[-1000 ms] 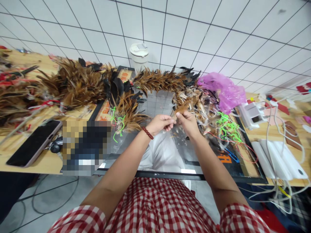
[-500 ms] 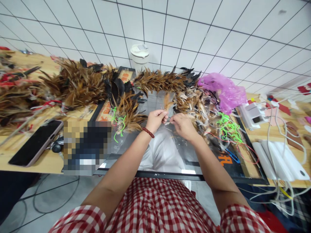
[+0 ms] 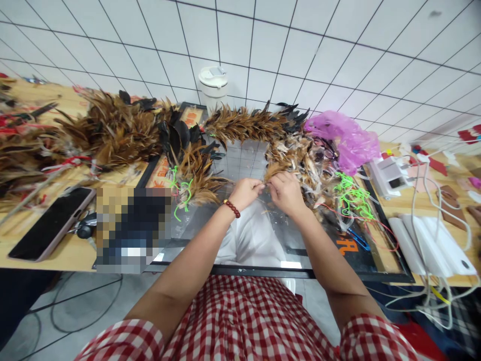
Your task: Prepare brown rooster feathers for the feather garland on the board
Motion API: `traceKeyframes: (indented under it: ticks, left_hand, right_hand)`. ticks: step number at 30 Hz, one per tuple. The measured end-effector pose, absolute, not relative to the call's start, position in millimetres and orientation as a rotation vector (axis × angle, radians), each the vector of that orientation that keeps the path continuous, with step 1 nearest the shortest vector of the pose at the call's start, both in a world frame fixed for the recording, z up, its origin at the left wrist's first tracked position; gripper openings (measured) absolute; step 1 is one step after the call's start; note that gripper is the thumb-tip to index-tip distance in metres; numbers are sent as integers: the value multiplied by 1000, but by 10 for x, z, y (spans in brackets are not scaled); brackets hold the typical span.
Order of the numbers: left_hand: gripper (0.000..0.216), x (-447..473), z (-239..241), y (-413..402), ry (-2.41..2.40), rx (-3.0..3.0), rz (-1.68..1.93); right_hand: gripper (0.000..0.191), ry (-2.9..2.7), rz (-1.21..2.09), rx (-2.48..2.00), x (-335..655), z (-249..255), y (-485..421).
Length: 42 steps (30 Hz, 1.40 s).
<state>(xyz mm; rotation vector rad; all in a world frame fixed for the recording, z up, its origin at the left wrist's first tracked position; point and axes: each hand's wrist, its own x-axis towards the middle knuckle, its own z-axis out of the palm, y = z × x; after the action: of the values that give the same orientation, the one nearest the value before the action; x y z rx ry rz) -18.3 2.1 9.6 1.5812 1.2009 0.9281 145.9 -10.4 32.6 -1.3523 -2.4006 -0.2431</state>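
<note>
Over the glass sheet (image 3: 240,155), my two hands meet fingertip to fingertip. The left hand (image 3: 245,193), a beaded bracelet at its wrist, is closed in a pinch; what lies between its fingers is too small to make out. My right hand (image 3: 288,193) is closed too, on a brown feather (image 3: 271,172) whose tuft shows above the fingers. Just beyond the right hand lies a heap of loose brown and white feathers (image 3: 291,153). A row of brown and black feathers (image 3: 248,124) lies across the far side. Left of my hands is a feather bunch (image 3: 199,175).
Green strings (image 3: 353,195) and a blue cutter (image 3: 358,239) lie right, with a pink plastic bag (image 3: 343,140) behind. White power banks (image 3: 432,245) and cables occupy the right edge. A phone (image 3: 52,223) and larger feather bunches (image 3: 116,130) are left. A lidded cup (image 3: 213,87) stands behind.
The brown feather that stood up above my left fingers now leans at my right fingers. My hands have drawn together, the right slightly higher. The view has shifted a little.
</note>
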Motion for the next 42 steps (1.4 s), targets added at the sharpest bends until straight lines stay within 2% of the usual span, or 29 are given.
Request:
traceKeyframes:
  ticks: [3, 10, 18, 21, 28, 31, 35, 38, 40, 42]
  left_hand:
    - [24, -193, 118, 36, 1265, 1599, 1002]
    - [16, -245, 178, 166, 1256, 845, 1411]
    - [14, -221, 179, 150, 1223, 789, 1362]
    - [15, -223, 164, 154, 1226, 798, 1348]
    - [14, -243, 154, 163, 1228, 794, 1325]
    - [13, -248, 150, 166, 1242, 794, 1327]
    - [12, -252, 149, 171, 1249, 778, 1317]
    - [12, -253, 155, 174, 1247, 760, 1322]
    - [12, -251, 162, 172, 1241, 760, 1324]
    - [13, -249, 170, 168, 1223, 768, 1317]
  right_hand:
    - [22, -2368, -266, -1349, 1497, 343, -88]
    - [25, -2136, -160, -1508, 1709, 331, 22]
    - [32, -2447, -54, -1393, 1692, 292, 28]
    - [25, -2554, -11, -1327, 1693, 302, 28]
    - [20, -2040, 184, -1424, 1706, 395, 9]
    - [25, -1882, 144, -1445, 1709, 419, -9]
    - [23, -1923, -7, -1389, 1716, 392, 2]
    - [21, -2007, 54, -1375, 1655, 319, 22]
    - [25, -2073, 155, -1309, 1554, 259, 23]
    - [39, -2158, 276, -1235, 1423, 205, 13]
